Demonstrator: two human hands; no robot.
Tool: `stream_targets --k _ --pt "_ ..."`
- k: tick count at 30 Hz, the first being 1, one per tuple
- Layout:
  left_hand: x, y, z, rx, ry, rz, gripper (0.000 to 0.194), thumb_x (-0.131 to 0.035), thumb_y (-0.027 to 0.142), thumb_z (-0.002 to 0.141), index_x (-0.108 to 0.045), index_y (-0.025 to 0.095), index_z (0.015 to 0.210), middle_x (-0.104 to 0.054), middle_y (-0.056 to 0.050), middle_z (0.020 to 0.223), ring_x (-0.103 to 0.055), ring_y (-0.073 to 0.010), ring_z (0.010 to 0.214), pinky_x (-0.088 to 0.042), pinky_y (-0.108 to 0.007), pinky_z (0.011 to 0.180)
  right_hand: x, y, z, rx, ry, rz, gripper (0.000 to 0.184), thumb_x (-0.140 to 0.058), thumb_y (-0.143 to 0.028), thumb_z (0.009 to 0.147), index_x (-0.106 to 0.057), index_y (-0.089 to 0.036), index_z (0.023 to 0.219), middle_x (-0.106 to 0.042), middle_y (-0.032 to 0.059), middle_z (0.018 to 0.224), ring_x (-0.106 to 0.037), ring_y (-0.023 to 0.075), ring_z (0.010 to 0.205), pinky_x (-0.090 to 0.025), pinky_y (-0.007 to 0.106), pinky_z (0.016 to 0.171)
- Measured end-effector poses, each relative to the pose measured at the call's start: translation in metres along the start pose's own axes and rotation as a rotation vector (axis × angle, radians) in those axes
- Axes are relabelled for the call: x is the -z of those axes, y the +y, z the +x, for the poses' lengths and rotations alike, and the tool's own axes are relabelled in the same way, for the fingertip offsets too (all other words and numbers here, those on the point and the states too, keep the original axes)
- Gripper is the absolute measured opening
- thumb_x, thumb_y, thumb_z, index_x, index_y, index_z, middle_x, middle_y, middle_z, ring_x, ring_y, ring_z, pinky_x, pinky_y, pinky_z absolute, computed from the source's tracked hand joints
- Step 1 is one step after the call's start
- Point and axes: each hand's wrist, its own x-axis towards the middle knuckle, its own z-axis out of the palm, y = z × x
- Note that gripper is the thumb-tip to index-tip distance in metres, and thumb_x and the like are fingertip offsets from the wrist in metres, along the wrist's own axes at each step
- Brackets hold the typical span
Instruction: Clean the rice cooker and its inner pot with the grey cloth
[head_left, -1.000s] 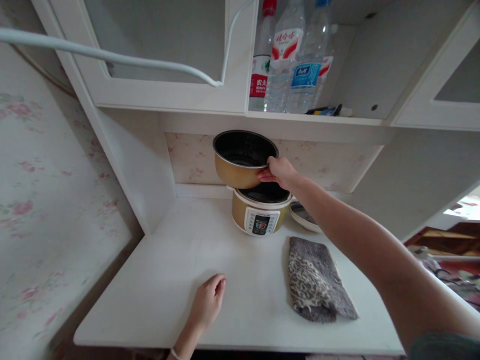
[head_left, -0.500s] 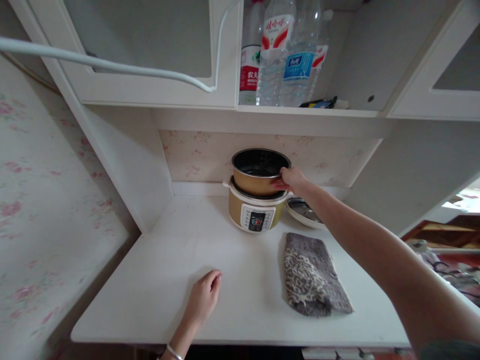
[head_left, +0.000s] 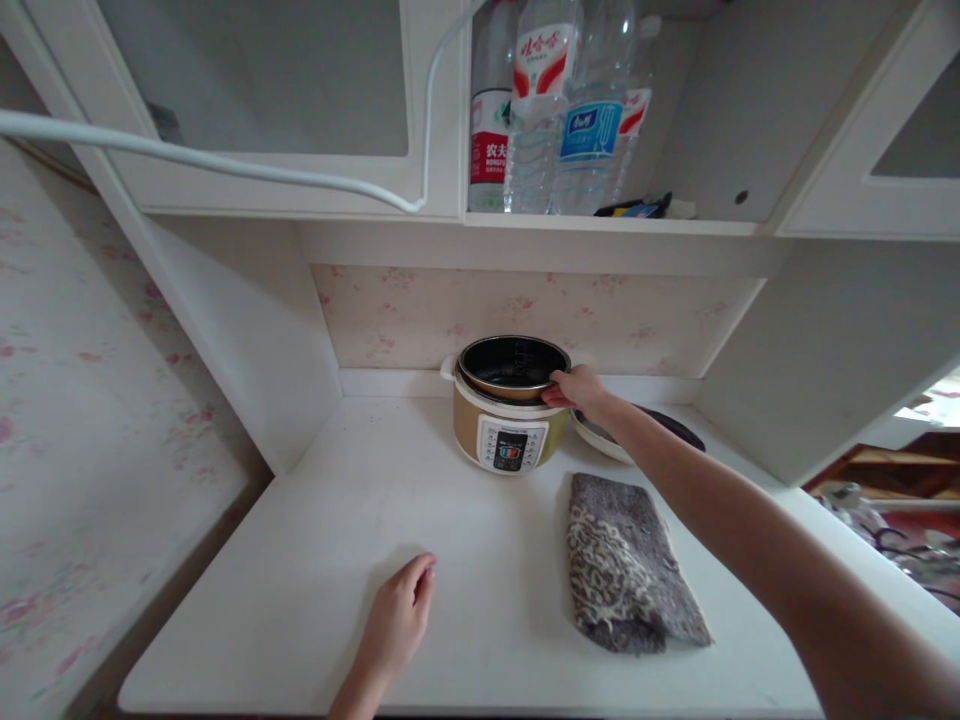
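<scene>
My right hand (head_left: 576, 392) grips the right rim of a dark-lined, gold inner pot (head_left: 514, 363). The pot sits mostly down inside the white-and-gold rice cooker (head_left: 466, 425), its rim still standing a little above the opening. On the cooker's front is a control panel (head_left: 512, 445). My left hand (head_left: 399, 612) rests on the white tabletop with its fingers curled closed; nothing shows in it. Partly behind my right forearm lies the cooker's lid (head_left: 600, 438). A folded grey patterned cloth (head_left: 622, 560) lies in front of the lid.
Above the table, an open cabinet shelf (head_left: 622, 222) holds several plastic bottles (head_left: 541, 120). A white cable (head_left: 262, 168) hangs across the upper left. Flowered wallpaper (head_left: 82, 420) covers the wall at left, and a side panel (head_left: 847, 340) stands at right.
My right hand has lowered the inner pot into the cooker, so much less of its gold side shows. My left hand stays closed on the table. The view has shifted slightly.
</scene>
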Motion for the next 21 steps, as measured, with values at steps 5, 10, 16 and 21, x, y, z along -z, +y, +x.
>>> stream_targets --k 5,10,16,21 --pt "0.001 -0.001 0.002 0.007 0.011 -0.032 0.025 -0.044 0.033 0.096 -0.065 0.023 0.105 -0.075 -0.004 0.1 -0.072 -0.0162 0.088 -0.057 -0.023 0.077 0.012 0.005 -0.002 -0.011 -0.014 -0.057 0.017 -0.054 -0.017 0.088 -0.06 -0.013 0.073 -0.063 0.0047 0.053 -0.057 0.0112 0.043 -0.049 0.02 0.043" --pt "0.004 0.003 0.004 0.058 0.014 -0.075 0.028 -0.044 0.036 0.096 -0.067 0.022 0.101 -0.075 -0.006 0.098 -0.072 -0.0164 0.085 -0.057 -0.022 0.074 0.047 0.039 -0.022 0.116 -0.084 0.052 0.019 -0.056 -0.032 0.088 -0.063 -0.015 0.094 -0.061 0.0002 0.058 -0.054 0.0104 0.046 -0.045 0.021 0.045" --pt "0.003 0.005 0.006 0.082 0.008 -0.103 0.028 -0.046 0.038 0.095 -0.069 0.022 0.099 -0.075 -0.006 0.096 -0.072 -0.0158 0.081 -0.057 -0.021 0.072 0.103 0.149 -0.05 -0.049 -0.399 -0.069 0.034 -0.061 -0.049 0.08 -0.065 -0.017 0.092 -0.064 0.0031 0.073 -0.055 0.0113 0.057 -0.043 0.023 0.053" --pt "-0.003 0.0 0.008 0.03 0.018 -0.076 0.026 -0.048 0.038 0.094 -0.069 0.024 0.099 -0.076 -0.004 0.097 -0.073 -0.0152 0.083 -0.057 -0.019 0.074 0.139 0.216 -0.017 -0.191 0.153 -0.613 0.038 -0.055 -0.042 0.079 -0.067 -0.016 0.103 -0.066 0.0159 0.107 -0.062 0.0295 0.101 -0.049 0.039 0.082"
